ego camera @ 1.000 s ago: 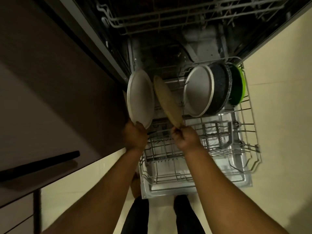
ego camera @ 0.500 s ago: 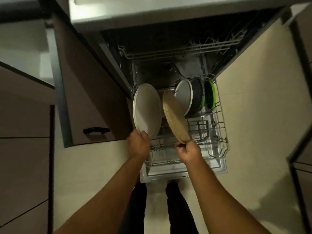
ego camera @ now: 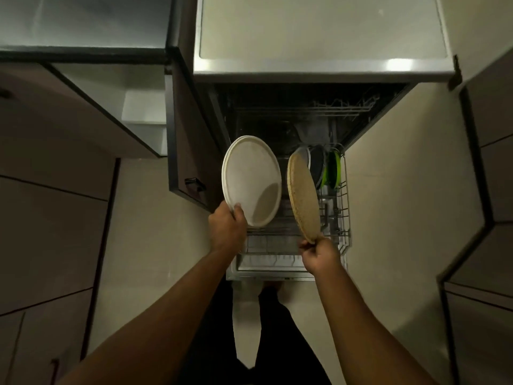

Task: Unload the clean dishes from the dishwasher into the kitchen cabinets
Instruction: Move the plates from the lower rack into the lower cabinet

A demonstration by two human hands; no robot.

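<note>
My left hand point(ego camera: 226, 227) grips the lower rim of a white plate point(ego camera: 249, 176), which seems to be two plates stacked together, held up above the dishwasher's pulled-out lower rack point(ego camera: 344, 218). My right hand point(ego camera: 319, 255) pinches the bottom edge of a tan speckled plate point(ego camera: 302, 195), tilted on edge to the right of the white one. Still standing at the back of the rack are a white plate point(ego camera: 302, 155), a dark speckled plate point(ego camera: 317, 168) and a green plate point(ego camera: 333, 169).
The dishwasher's grey top point(ego camera: 322, 31) is at the upper middle, its upper rack point(ego camera: 341, 107) inside. A dark cabinet door point(ego camera: 188, 151) with a black handle point(ego camera: 194, 184) stands open at the left, shelves point(ego camera: 144, 112) behind it. Dark cabinets point(ego camera: 485, 190) line the right. My legs stand before the rack.
Both hands have lifted the plates higher above the rack, and my view has pulled up and back, so the dishwasher top and open cabinet now show.
</note>
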